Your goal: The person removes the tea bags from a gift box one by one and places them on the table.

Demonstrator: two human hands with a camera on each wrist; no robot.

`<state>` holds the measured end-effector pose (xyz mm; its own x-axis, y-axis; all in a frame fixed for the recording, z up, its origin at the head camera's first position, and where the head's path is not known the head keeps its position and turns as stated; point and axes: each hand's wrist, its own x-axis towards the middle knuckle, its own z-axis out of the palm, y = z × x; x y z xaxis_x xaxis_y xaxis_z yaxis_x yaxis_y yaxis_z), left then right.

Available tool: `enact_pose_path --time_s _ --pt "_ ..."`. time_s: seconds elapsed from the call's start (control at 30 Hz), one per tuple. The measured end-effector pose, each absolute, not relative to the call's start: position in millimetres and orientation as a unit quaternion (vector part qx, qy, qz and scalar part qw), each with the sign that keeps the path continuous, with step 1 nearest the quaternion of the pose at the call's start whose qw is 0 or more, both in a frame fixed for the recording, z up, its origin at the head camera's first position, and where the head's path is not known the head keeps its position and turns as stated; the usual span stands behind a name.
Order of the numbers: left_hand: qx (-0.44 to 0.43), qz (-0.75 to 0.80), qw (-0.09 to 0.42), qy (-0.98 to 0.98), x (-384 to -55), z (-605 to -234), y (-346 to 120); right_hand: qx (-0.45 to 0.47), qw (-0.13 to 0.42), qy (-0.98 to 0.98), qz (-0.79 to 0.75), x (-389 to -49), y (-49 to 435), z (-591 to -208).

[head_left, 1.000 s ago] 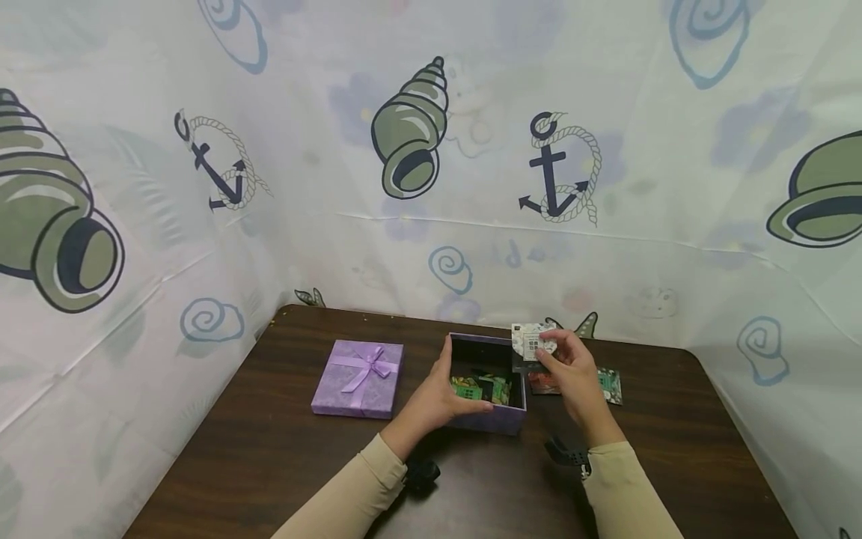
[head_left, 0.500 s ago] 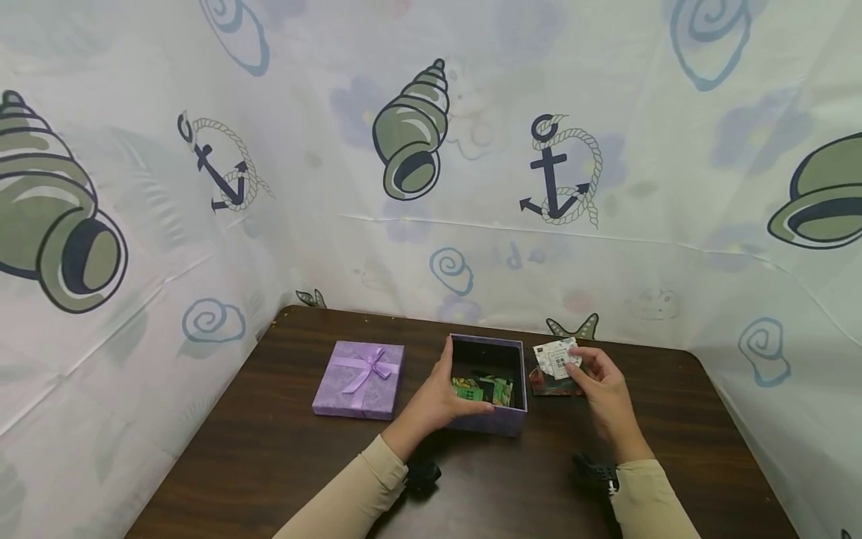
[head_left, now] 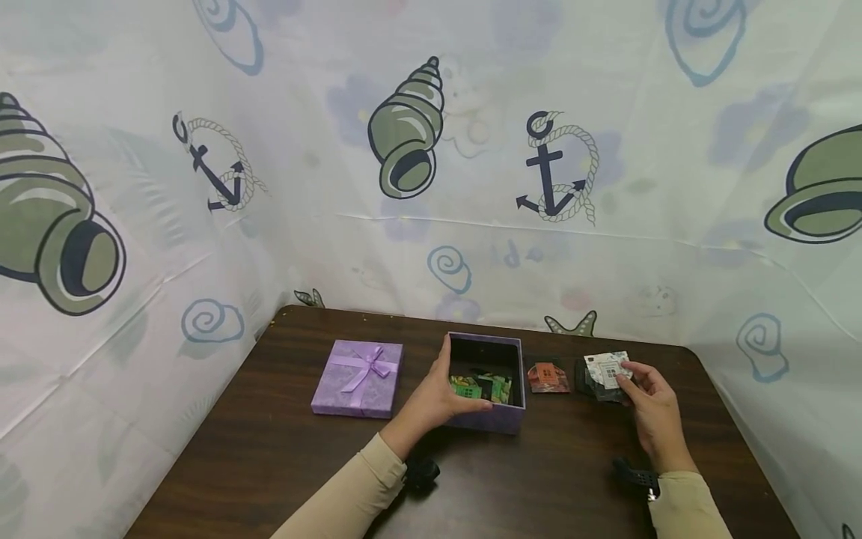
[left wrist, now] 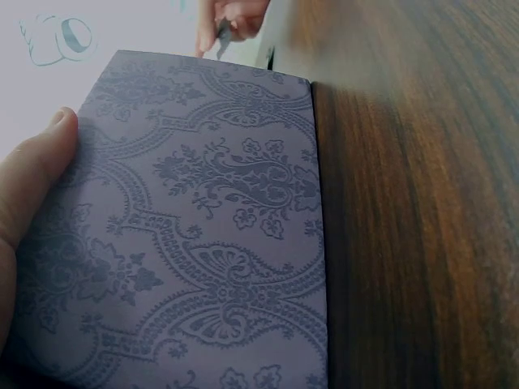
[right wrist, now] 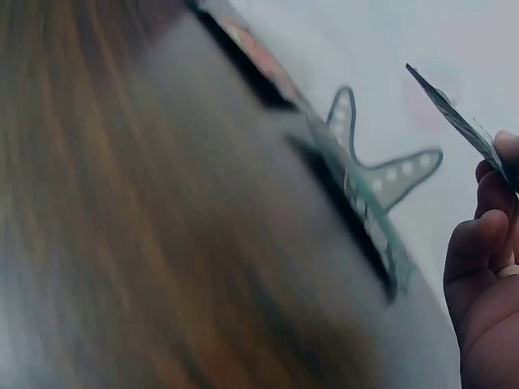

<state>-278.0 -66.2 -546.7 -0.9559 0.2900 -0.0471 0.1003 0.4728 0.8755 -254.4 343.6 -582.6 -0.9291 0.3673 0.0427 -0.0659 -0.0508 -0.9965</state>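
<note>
My left hand [head_left: 434,397] grips the open purple box [head_left: 483,421] at its left side, with the thumb along the front rim. Inside the box lie several green sachets [head_left: 466,388]. In the left wrist view the box's patterned wall [left wrist: 203,211] fills much of the frame beside my thumb. My right hand [head_left: 655,410] pinches a flat white-and-dark sachet [head_left: 604,368] by its right edge. The right wrist view shows this sachet [right wrist: 454,113] edge-on, held above the table. Under it lies a greenish sachet [right wrist: 375,223], mostly hidden in the head view.
A red-and-black sachet [head_left: 548,377] lies just right of the box. The purple lid with a ribbon bow [head_left: 353,382] rests to the left. All stand on a dark wooden table [head_left: 269,464], with a printed cloth [head_left: 485,165] hanging behind.
My right hand has carried the white-and-dark sachet rightward from the box's rim, past the red-and-black sachet, to above the greenish one. The left hand and box have stayed in place.
</note>
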Motion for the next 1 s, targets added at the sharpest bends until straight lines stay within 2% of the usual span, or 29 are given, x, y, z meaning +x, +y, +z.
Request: enact_pose_path --time_s 0.43,0.63,1.0 --pt "0.117 0.505 0.094 0.850 -279.4 -547.5 -66.5 -0.225 0.191 -0.670 0.681 -245.1 388.8 -587.3" --pt "0.117 0.505 0.092 0.850 -280.3 -549.4 -67.3 -0.275 0.170 -0.711 0.624 -240.6 405.5 -592.2" --pt "0.120 0.499 0.090 0.854 -280.2 -549.4 -65.1 -0.285 0.125 -0.774 0.551 -243.7 416.9 -594.3"
